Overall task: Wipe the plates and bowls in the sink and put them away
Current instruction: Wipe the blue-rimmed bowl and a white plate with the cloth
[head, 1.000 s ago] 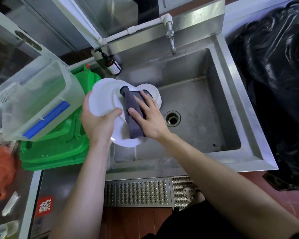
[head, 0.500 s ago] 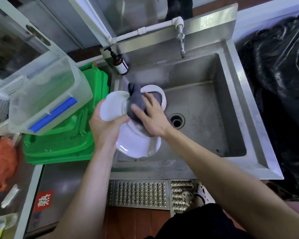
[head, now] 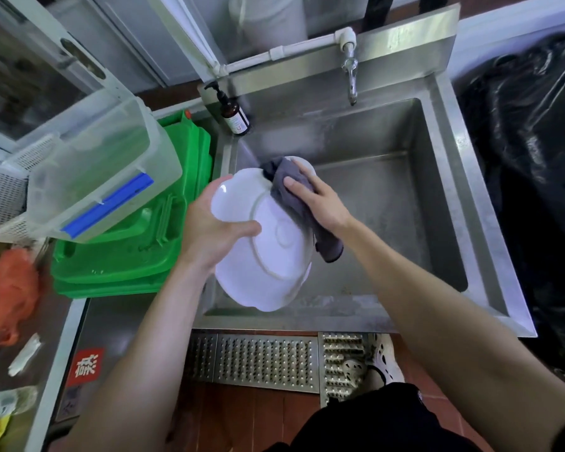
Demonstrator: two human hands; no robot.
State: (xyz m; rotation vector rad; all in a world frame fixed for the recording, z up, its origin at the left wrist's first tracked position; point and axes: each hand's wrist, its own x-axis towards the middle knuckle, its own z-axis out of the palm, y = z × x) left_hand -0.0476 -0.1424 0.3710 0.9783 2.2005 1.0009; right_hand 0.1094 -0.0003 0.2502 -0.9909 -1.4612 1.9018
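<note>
From the head camera, your left hand [head: 211, 234] grips the white plate [head: 258, 256] at its nine o'clock rim, thumb curled over its underside, above the sink [head: 388, 197]. Your right hand [head: 320, 203] presses the grey cloth [head: 291, 194] against the plate's one o'clock edge, fingers fairly straight. Another white dish [head: 309, 166] peeks out behind the cloth.

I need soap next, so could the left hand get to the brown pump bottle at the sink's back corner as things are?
Probably not yet. The left hand grips the white plate, so it is occupied. The path to the pump bottle looks open above the sink rim, once the plate is set down.
</note>
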